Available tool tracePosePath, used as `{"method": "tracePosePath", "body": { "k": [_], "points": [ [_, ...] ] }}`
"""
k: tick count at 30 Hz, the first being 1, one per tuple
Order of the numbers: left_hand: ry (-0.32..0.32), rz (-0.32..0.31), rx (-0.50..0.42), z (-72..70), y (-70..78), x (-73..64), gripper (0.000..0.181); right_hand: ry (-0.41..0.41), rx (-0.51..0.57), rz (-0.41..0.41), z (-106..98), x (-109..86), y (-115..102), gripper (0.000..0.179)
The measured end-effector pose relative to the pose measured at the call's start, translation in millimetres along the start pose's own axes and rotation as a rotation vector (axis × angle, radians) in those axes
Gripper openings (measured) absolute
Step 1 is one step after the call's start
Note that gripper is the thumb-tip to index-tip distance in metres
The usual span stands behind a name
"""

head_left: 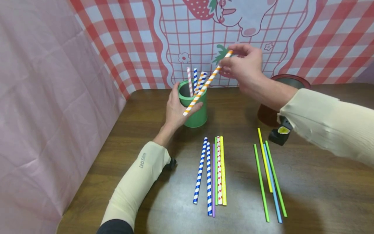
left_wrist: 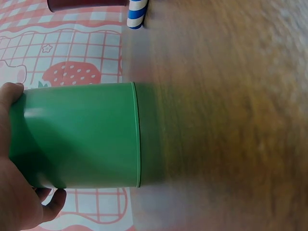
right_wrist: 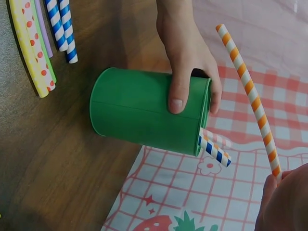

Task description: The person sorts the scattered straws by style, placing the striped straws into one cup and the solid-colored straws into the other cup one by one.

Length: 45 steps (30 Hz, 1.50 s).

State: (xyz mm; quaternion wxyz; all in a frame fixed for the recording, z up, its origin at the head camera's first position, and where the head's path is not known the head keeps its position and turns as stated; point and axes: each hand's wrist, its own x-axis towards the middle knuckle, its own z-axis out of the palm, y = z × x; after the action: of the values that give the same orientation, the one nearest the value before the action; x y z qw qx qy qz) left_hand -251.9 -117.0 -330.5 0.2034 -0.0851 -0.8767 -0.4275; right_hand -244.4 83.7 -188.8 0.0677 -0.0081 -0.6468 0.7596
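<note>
My left hand (head_left: 174, 112) grips a green cup (head_left: 196, 116) near its rim, thumb on the near side. The cup stands upright on the table. Several striped straws poke out of it, among them a pink-and-white straw (head_left: 189, 81) and a blue-and-white straw (head_left: 195, 78). Pinched near its upper end by my right hand (head_left: 246, 66), an orange-and-white striped straw (head_left: 210, 78) slants down to the left. The right wrist view shows this paper straw (right_wrist: 250, 91) apart from the cup (right_wrist: 139, 110), above its rim. Only the cup's side (left_wrist: 79, 137) appears in the left wrist view.
On the table (head_left: 239, 175), a group of straws including a blue-striped straw (head_left: 200, 172) and a red-dotted straw (head_left: 219, 169) lies in front of the cup. Green, yellow and blue straws (head_left: 273, 182) lie farther right. A dark red container (head_left: 267, 117) stands behind my right forearm.
</note>
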Motion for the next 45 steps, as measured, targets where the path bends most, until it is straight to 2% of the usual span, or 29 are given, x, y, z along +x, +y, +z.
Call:
{"method": "tracePosePath", "body": {
  "k": [5,10,16,21,26,37,45],
  "points": [
    [-0.004,-0.023,-0.008,0.2,0.5,-0.1,0.1,0.032,-0.061,-0.03,2,2.4,-1,0.043],
    [-0.01,-0.046,-0.006,1.2,0.8,0.8,0.101,0.067,-0.059,-0.048,5,6.1,-3,0.045],
    [-0.008,-0.033,0.003,1.4,1.0,1.4,0.102,0.085,-0.093,-0.083,4,8.0,-3,0.043],
    [-0.007,-0.019,0.0,1.6,0.4,0.6,0.102,0.105,-0.061,-0.089,4,9.9,-3,0.043],
    [0.003,-0.004,-0.009,1.4,-0.5,0.3,0.101,0.134,-0.073,-0.098,5,12.5,-4,0.044],
    [-0.002,-0.035,-0.005,0.6,-0.1,1.1,0.104,0.167,-0.035,-0.126,7,20.9,-6,0.043],
    [-0.007,-0.034,-0.016,1.1,-0.5,0.3,0.104,0.175,-0.104,-0.179,9,22.8,-2,0.043]
  ]
}}
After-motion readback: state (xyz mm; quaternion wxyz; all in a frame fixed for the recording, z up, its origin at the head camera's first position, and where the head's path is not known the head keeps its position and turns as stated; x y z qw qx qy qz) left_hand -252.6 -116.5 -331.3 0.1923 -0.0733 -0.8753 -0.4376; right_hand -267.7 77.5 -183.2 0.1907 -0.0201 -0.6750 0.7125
